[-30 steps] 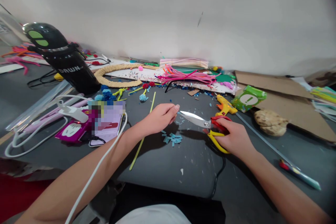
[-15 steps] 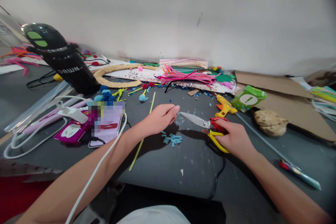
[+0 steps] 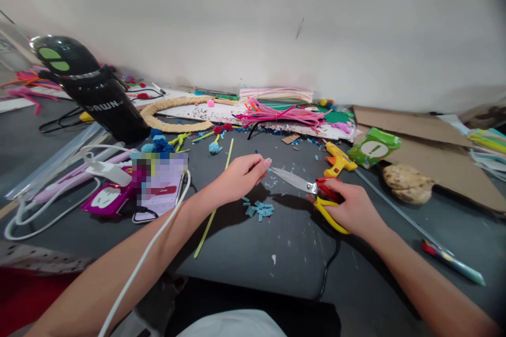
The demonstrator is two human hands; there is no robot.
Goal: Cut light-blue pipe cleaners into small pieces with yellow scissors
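Note:
My right hand (image 3: 351, 207) grips the red and yellow handles of a pair of scissors (image 3: 306, 185), whose steel blades point left toward my left hand. My left hand (image 3: 239, 176) hovers just above the dark mat (image 3: 276, 253) with its fingers pinched together at the blade tips; whatever it holds is too small to make out. Below the two hands lies a small heap of blue cut pieces (image 3: 259, 209). A long yellow-green stick (image 3: 215, 205) runs under my left wrist.
A black bottle (image 3: 93, 89) stands at the left, a phone (image 3: 156, 184) and white cable (image 3: 51, 210) beside it. A yellow glue gun (image 3: 336, 160), green packet (image 3: 373, 148), cardboard (image 3: 427, 142) and pink pipe cleaners (image 3: 276, 113) crowd the back. A pen (image 3: 450, 262) lies at the right.
The scissor blades have closed slightly and my right hand has shifted a little. My left hand stays in place.

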